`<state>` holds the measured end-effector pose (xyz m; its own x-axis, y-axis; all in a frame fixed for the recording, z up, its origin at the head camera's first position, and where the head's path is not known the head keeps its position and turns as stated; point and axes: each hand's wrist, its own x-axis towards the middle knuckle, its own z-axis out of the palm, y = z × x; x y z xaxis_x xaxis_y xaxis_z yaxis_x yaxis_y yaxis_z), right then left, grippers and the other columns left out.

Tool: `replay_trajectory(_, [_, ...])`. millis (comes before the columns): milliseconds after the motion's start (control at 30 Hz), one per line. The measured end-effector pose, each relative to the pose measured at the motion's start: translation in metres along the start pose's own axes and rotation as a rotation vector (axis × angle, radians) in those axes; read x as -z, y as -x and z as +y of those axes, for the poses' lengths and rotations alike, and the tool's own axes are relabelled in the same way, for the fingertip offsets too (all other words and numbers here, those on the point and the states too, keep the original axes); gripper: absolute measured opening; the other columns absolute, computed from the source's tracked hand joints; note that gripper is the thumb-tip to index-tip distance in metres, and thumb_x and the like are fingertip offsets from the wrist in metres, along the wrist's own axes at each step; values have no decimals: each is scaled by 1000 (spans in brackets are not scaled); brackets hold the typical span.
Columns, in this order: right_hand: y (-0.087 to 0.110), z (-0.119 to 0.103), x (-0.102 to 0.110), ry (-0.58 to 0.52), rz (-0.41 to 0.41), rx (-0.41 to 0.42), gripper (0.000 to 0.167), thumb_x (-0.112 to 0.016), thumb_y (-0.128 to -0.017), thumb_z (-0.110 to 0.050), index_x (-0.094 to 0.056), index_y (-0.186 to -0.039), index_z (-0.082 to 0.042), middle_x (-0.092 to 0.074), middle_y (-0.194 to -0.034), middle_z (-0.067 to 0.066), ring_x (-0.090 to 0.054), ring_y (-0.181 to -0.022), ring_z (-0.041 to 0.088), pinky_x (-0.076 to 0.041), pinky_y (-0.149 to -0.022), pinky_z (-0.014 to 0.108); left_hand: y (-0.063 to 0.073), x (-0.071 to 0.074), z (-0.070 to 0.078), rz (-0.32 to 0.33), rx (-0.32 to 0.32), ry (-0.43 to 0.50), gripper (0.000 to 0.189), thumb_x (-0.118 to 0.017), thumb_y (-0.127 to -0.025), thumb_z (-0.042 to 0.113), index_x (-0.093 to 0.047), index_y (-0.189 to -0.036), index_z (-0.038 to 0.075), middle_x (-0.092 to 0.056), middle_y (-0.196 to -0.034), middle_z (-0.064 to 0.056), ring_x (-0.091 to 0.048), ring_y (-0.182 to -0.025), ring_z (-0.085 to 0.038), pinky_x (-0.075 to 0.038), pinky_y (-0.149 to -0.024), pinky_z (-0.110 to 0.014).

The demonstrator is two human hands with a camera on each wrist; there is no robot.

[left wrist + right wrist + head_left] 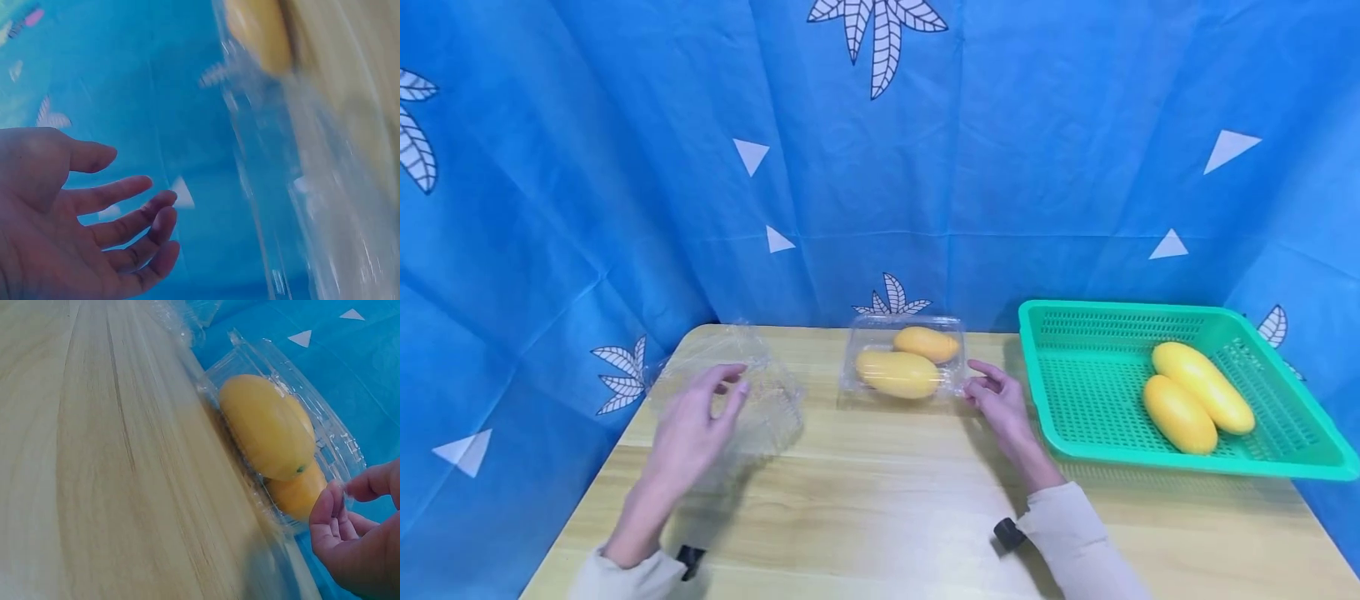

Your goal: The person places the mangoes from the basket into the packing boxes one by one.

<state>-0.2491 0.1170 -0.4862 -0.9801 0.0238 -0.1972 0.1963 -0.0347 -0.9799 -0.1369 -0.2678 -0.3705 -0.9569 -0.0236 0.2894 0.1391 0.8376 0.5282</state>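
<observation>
A clear plastic box [842,379] near the table's back edge holds two yellow mangoes, a front mango [895,375] and a smaller rear mango [925,342]. At the box's right end my right hand [1000,404] pinches its rim between thumb and fingers, seen closer in the right wrist view, where the hand [362,537] comes in from the right. My left hand [692,425] hovers at the left with fingers loosely bent and nothing held. Beside and beneath it lies clear, crinkled plastic [767,400]; whether it is a bag or packaging I cannot tell.
A green perforated basket [1090,392] stands on the right of the wooden table [865,508], with two yellow mangoes [1202,387] inside it. Behind the table hangs a blue cloth [1037,167] with white leaf and triangle prints.
</observation>
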Motion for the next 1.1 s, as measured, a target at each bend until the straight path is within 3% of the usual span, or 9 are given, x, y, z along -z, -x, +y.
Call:
replay_trajectory(233, [-3,1,-2,1,8,24,49,-60,-92,4,-56,-141,1,-65,-94,8,-61,-77,12,-53,-73,23,14,27,-63,14,65,-121,43,-51,-108,28,-57,-134,-6,-61,-122,-31,-58,-107,-49,-47,-79,-64])
replay_trajectory(367, [-6,1,-4,4,12,27,50,-60,-92,4,-56,-141,0,-66,-94,8,-61,-76,12,-53,-72,24,22,32,-94,-82,182,-165,57,-43,-110,37,-48,-138,-12,-53,-128,-39,-48,-115,-59,-41,-83,-73])
replay_trajectory(500, [-9,1,-5,1,12,22,50,-60,-92,4,-55,-142,1,-65,-94,7,-61,-76,12,-55,-73,25,23,34,-115,-233,284,-190,75,-29,-110,48,-37,-142,-20,-46,-131,-46,-45,-116,-65,-41,-83,-76])
replay_trajectory(600, [-11,1,-6,1,18,25,50,-60,-92,4,-56,-141,0,-64,-93,6,-61,-76,12,-55,-74,25,21,34,-126,-342,312,-188,83,-22,-110,52,-34,-140,-24,-48,-126,-47,-50,-112,-64,-43,-84,-74])
replay_trajectory(700, [-13,0,-7,8,24,30,50,-60,-91,3,-57,-141,0,-64,-92,6,-61,-77,13,-55,-74,26,20,31,-135,-401,328,-176,84,-21,-110,52,-35,-136,-27,-53,-121,-44,-53,-110,-62,-45,-88,-69])
replay_trajectory(867, [-15,0,-10,33,28,21,50,-60,-90,4,-58,-140,0,-64,-91,5,-60,-75,12,-54,-72,25,26,24,-141,-426,349,-175,74,-26,-111,45,-42,-128,-26,-59,-112,-39,-56,-107,-58,-47,-87,-62])
replay_trajectory(967, [-16,0,-11,55,31,18,50,-59,-88,4,-58,-138,0,-64,-90,6,-60,-76,12,-54,-72,26,32,20,-143,-415,311,-186,61,-30,-112,36,-48,-120,-22,-64,-101,-28,-62,-98,-48,-49,-84,-58])
replay_trajectory(1100, [-20,-4,-10,78,47,15,49,-57,-88,3,-59,-137,1,-63,-103,12,-60,-83,15,-55,-79,30,38,14,-144,-351,260,-227,46,-33,-109,25,-54,-111,-15,-64,-93,-19,-62,-88,-35,-50,-79,-52])
